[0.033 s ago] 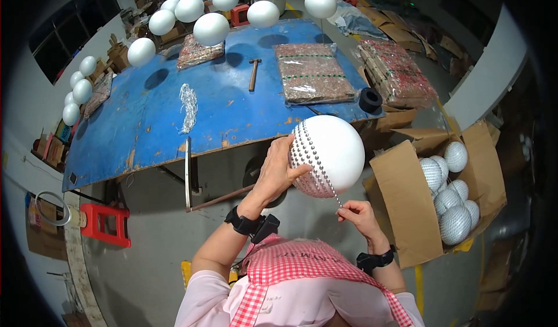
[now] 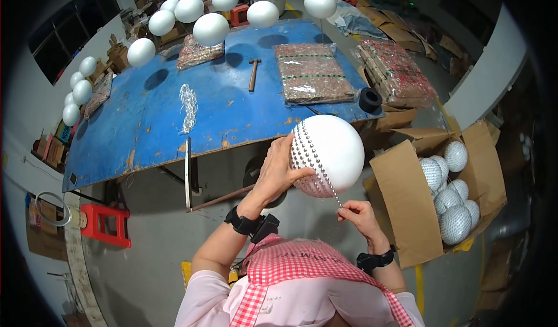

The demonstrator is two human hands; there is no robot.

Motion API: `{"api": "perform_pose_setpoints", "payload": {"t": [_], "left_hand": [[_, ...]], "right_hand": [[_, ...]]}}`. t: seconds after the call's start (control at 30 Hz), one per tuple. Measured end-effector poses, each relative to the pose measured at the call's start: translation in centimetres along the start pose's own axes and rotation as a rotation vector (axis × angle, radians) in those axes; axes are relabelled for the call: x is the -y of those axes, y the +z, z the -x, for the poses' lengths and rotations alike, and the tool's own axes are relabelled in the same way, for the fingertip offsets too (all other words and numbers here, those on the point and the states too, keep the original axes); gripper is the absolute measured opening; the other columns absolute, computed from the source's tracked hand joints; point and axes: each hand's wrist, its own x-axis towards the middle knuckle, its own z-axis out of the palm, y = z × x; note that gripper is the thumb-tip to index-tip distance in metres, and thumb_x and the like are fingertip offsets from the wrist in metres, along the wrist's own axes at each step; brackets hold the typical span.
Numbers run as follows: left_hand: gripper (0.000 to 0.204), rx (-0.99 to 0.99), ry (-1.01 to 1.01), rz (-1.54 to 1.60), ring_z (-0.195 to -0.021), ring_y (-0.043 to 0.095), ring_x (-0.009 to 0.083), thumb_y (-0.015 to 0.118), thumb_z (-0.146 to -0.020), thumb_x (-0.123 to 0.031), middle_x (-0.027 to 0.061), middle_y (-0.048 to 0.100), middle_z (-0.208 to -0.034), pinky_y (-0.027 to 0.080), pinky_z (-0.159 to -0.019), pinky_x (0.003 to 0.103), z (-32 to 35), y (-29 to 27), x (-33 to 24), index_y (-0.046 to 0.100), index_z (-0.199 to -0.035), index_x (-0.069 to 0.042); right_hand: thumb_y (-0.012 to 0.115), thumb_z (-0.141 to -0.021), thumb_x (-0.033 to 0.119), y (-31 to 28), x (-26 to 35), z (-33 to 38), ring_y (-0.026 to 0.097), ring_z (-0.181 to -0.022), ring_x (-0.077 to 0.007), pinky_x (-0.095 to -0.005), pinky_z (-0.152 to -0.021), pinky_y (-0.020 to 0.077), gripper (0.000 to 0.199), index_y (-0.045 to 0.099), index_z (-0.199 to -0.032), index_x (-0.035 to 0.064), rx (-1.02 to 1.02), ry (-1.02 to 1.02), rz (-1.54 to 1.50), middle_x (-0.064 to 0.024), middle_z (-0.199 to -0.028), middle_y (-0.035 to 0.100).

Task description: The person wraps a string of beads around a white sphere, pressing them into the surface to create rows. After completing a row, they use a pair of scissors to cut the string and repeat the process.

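Observation:
A large white ball (image 2: 342, 151) is held up in front of the table's near edge. Rows of silver beads wrap its left side. My left hand (image 2: 278, 167) grips that beaded side, its thumb lying across the rows and its fingers partly hidden behind the ball. From the ball's underside a short silver bead strand (image 2: 336, 197) runs down to my right hand (image 2: 357, 215), which pinches it between thumb and fingertips. The strand looks taut.
The blue table (image 2: 145, 106) carries a hammer (image 2: 253, 75), a bundle of silver strands (image 2: 188, 107), a wrapped pack (image 2: 314, 74) and a black roll (image 2: 370, 100). White balls (image 2: 211, 29) stand along its far side. Right: a carton (image 2: 407, 202) of beaded balls. Left: a red stool (image 2: 107, 225).

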Motion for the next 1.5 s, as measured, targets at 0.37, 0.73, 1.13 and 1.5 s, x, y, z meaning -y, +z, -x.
{"api": "perform_pose_setpoints", "payload": {"t": [0.37, 0.73, 1.13, 1.5], "left_hand": [[0.08, 0.005, -0.314, 0.363, -0.121, 0.05, 0.036, 0.074, -0.08, -0.04, 0.025, 0.048, -0.132, 0.044, -0.097, 0.041, -0.1, 0.5, -0.3, 0.036, -0.142, -0.008], [0.089, -0.046, -0.015, 0.031, -0.124, 0.042, 0.0395, 0.076, -0.076, -0.037, 0.025, 0.039, -0.135, 0.037, -0.103, 0.043, 0.5, 0.1, -1.9, 0.031, -0.141, 0.004], [0.088, -0.133, -0.165, 0.22, -0.118, 0.048, 0.0393, 0.078, -0.075, -0.035, 0.0256, 0.047, -0.129, 0.04, -0.1, 0.043, 0.0, 0.9, -2.6, 0.031, -0.141, -0.001], [0.07, -0.052, -0.054, 0.157, -0.123, 0.044, 0.0404, 0.069, -0.085, -0.027, 0.0263, 0.042, -0.135, 0.038, -0.103, 0.043, -0.5, 0.5, -1.6, 0.036, -0.141, -0.001]], "right_hand": [[0.066, -0.087, 0.01, 0.7, -0.6, -1.8, 0.058, -0.069, -0.006, -0.0216, -0.062, 0.0471, 0.013, 0.068, -0.091, -0.0022, -0.047, 0.039, -0.034, -0.0017, -0.079, 0.066], [0.061, -0.092, 0.015, 1.7, 2.6, -1.7, 0.059, -0.067, -0.0085, -0.0229, -0.063, 0.0472, 0.019, 0.07, -0.094, -0.002, -0.068, -0.086, -0.112, -0.0018, -0.073, 0.066], [0.071, -0.081, 0.005, 2.3, 3.7, -1.3, 0.061, -0.063, -0.0119, -0.0247, -0.059, 0.0468, 0.011, 0.068, -0.088, -0.0025, -0.099, -0.206, 0.072, -0.0065, -0.074, 0.067], [0.055, -0.092, 0.015, 1.4, 1.0, -2.0, 0.061, -0.061, -0.0172, -0.0296, -0.06, 0.0452, 0.018, 0.065, -0.092, 0.0011, -0.12, -0.057, 0.392, -0.0073, -0.07, 0.066]]}}
